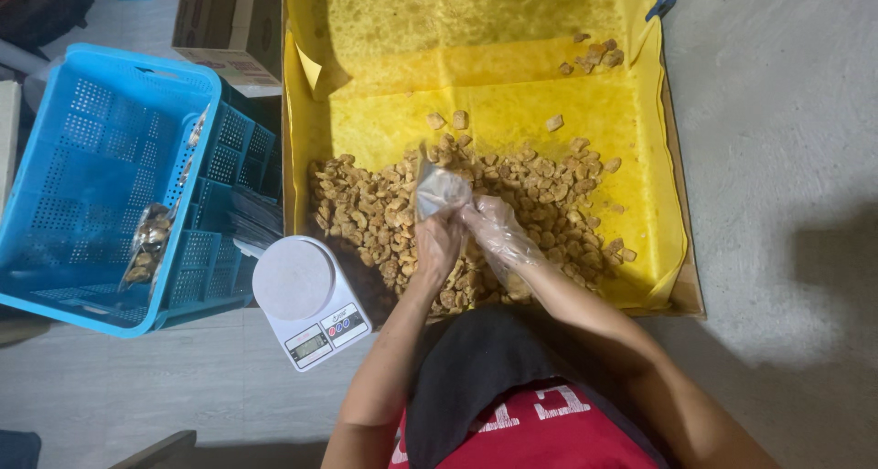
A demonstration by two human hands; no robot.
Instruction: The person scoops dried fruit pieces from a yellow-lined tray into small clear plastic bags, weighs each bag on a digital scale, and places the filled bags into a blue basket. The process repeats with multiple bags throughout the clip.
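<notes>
I am watching my left hand (437,242) pinching the lower edge of a small clear pouch (441,190), fingers closed on the plastic so the mouth is being held toward the other hand. The pouch is standing up and away from me out of that grip, its long axis running from the fingers toward the far end of the tray, tilted a little to the left. My right hand (498,236), wearing a thin clear plastic glove, is lying just beside the pouch on its right, fingers curled and touching the pouch's side; I cannot tell whether they are closing on any pieces. Both hands are hovering right over the heap of fried brown snack pieces (530,181), which is spreading out to both sides and beyond the pouch on the yellow-lined cardboard tray (640,140). The right hand is the nearer one to the thickest part of the heap. Off to my left a white kitchen scale (306,295) is sitting on the floor, with a blue plastic crate (91,140) past it holding a filled bag (146,240).
</notes>
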